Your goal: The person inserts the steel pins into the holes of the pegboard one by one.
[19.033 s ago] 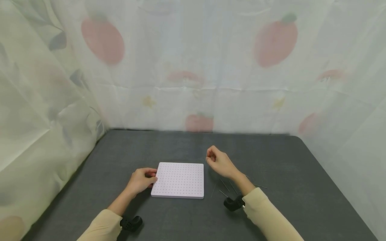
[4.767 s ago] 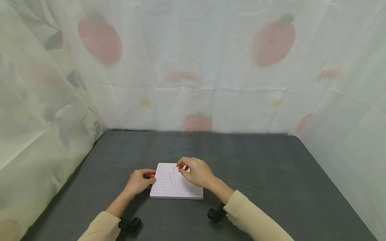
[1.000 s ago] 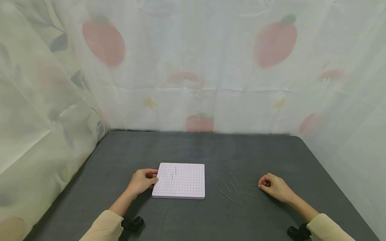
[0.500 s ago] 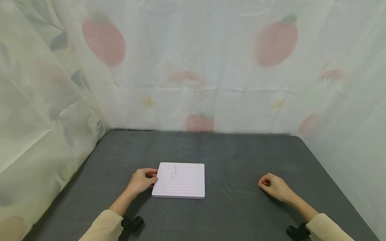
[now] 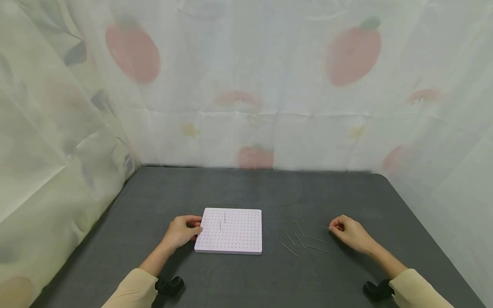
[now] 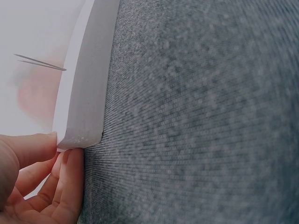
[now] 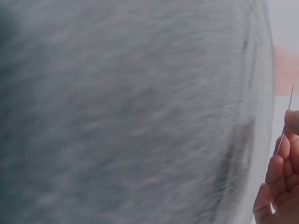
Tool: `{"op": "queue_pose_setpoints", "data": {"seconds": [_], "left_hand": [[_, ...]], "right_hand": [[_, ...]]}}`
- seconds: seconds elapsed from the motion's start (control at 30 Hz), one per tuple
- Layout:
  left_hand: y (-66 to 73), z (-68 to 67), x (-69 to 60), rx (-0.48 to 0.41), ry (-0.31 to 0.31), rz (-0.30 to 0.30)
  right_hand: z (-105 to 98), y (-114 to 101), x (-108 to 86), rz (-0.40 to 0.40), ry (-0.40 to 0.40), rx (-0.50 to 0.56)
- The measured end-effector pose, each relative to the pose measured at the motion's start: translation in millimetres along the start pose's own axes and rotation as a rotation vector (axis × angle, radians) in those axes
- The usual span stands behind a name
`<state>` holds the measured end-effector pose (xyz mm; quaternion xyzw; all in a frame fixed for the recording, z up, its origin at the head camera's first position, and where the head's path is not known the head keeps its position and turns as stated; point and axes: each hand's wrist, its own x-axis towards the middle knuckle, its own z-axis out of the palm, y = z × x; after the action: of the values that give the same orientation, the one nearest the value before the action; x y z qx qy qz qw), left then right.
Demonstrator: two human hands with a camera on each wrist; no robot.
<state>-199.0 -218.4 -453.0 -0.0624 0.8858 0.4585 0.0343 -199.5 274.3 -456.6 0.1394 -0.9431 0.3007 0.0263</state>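
Note:
A white pegboard with rows of small holes lies flat on the table. My left hand grips its left edge, the thumb near the top face and the other fingers against the side. Two thin needles stand upright in the board's upper left part, a farther needle and a nearer needle. Off to the right, my right hand pinches one needle between thumb and fingers, its pointed end sticking out, just above the table.
Several loose needles lie scattered on the dark grey table between the board and my right hand. A printed curtain hangs behind the table and at both sides. A black wrist device sits on each arm.
Over the last second my right hand has lifted slightly, taking a needle off the table. Both upright needles were absent at the earliest frame. My left hand stays on the pegboard.

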Motion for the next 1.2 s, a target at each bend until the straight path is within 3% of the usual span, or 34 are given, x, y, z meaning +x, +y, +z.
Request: {"op": "queue_pose_setpoints", "data": {"seconds": [0.4, 0.63, 1.2], "left_hand": [[-0.1, 0.7, 0.0, 0.008, -0.006, 0.000], [0.1, 0.5, 0.2, 0.015, -0.008, 0.000], [-1.0, -0.4, 0.8, 0.017, -0.003, 0.003]], "right_hand": [[-6, -21, 20.1, 0.011, 0.020, 0.023], [-5, -34, 31.4, 0.008, -0.011, 0.093], [16, -68, 55.2, -0.063, -0.015, 0.158]]}}
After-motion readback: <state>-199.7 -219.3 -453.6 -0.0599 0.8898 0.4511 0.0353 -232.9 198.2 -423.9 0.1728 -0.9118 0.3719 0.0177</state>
